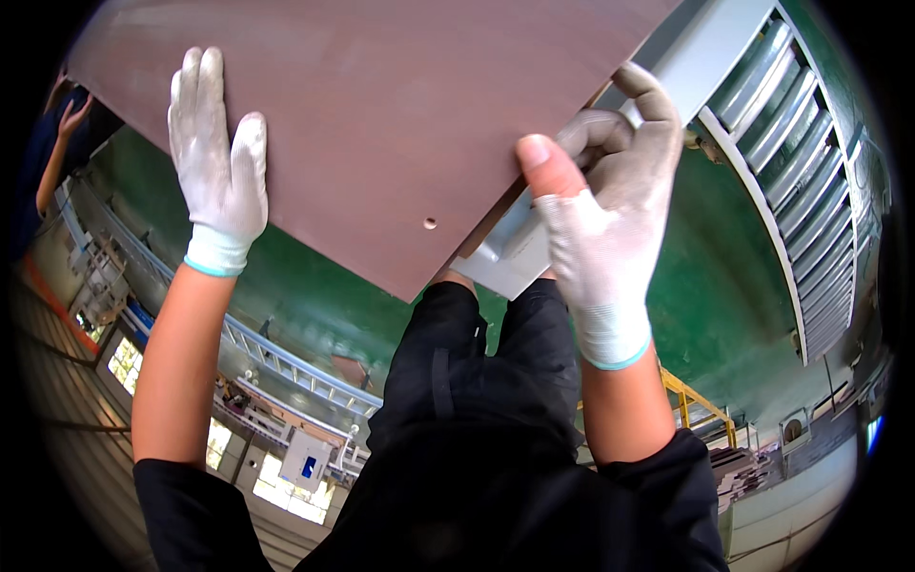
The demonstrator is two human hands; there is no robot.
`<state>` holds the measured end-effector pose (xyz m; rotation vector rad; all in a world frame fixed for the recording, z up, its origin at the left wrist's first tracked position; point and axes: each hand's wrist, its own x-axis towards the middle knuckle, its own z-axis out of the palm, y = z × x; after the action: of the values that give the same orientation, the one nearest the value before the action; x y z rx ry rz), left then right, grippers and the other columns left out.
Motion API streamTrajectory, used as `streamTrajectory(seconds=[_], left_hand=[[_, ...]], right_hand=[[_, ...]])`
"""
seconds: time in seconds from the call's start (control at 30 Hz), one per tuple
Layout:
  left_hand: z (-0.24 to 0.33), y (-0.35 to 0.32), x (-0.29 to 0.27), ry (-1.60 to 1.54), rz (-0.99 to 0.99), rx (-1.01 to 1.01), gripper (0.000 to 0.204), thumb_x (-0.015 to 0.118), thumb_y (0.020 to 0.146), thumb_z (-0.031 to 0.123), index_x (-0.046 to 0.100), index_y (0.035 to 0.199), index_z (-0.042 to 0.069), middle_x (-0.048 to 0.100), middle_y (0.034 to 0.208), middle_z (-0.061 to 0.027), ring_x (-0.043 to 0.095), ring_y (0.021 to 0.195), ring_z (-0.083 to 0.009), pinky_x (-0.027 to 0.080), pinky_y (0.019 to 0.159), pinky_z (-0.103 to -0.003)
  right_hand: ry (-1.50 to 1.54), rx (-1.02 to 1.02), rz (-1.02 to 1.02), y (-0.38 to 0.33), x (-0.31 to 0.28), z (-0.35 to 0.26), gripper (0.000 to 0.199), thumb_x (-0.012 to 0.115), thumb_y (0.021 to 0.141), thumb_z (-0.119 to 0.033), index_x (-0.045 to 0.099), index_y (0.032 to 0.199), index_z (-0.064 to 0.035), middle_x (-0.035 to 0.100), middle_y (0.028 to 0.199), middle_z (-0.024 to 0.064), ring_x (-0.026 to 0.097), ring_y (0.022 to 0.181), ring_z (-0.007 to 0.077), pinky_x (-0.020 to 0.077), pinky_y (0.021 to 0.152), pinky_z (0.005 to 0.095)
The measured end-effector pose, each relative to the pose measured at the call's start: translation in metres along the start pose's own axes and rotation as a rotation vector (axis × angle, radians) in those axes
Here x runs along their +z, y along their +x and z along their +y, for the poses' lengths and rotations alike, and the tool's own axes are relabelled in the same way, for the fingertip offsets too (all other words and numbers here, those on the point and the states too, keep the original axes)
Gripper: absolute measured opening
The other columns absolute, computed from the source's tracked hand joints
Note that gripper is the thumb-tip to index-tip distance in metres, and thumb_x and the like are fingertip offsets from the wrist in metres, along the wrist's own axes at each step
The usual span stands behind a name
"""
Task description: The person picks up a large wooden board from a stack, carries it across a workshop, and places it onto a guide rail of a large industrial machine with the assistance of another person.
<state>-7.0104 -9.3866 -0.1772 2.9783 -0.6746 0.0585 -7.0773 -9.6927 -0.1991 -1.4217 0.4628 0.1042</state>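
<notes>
Green floor below hand-gripped (pixel 596 191) board (pixel 381 124)

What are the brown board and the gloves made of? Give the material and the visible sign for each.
Brown board: probably laminated or coated wood panel; smooth, matte, uniform reddish-brown face, thin straight edge, one small drilled hole. Gloves on the left hand and right hand: seemingly knitted fabric, white-grey with teal cuffs; fine weave visible, thumb tip bare on the right.

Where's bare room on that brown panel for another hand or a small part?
The brown panel is bare between the left hand, lying flat on it, and the right hand gripping its right edge, down to the small hole. Crowded: that right edge, against the grey frame and roller rack.
</notes>
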Motion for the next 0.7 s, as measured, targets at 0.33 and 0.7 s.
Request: streamTrajectory(seconds=[0.33, 0.7], left_hand=[[0.01, 0.004, -0.002, 0.072, -0.011, -0.022, 0.067, 0.059, 0.093, 0.017, 0.036, 0.153, -0.003, 0.036, 0.158, -0.0263, 0.032, 0.147, -0.0432, 0.022, 0.122, -0.048], [0.019, 0.007, -0.011, 0.171, 0.034, -0.19, 0.052, 0.054, 0.081, 0.034, 0.052, 0.125, 0.007, 0.053, 0.13, -0.0144, 0.048, 0.121, -0.0347, 0.036, 0.104, -0.049]], right_hand=[[0.045, 0.065, -0.023, -0.001, -0.024, 0.003, 0.035, 0.063, 0.095, -0.004, 0.056, 0.129, 0.0034, 0.068, 0.096, 0.0096, 0.065, 0.087, 0.0145, 0.054, 0.079, 0.0276], [-0.414, -0.053, -0.153, -0.011, -0.013, 0.011, 0.031, 0.07, 0.098, -0.025, 0.054, 0.082, -0.0037, 0.055, 0.07, 0.0027, 0.052, 0.065, 0.011, 0.0454, 0.062, 0.0279]])
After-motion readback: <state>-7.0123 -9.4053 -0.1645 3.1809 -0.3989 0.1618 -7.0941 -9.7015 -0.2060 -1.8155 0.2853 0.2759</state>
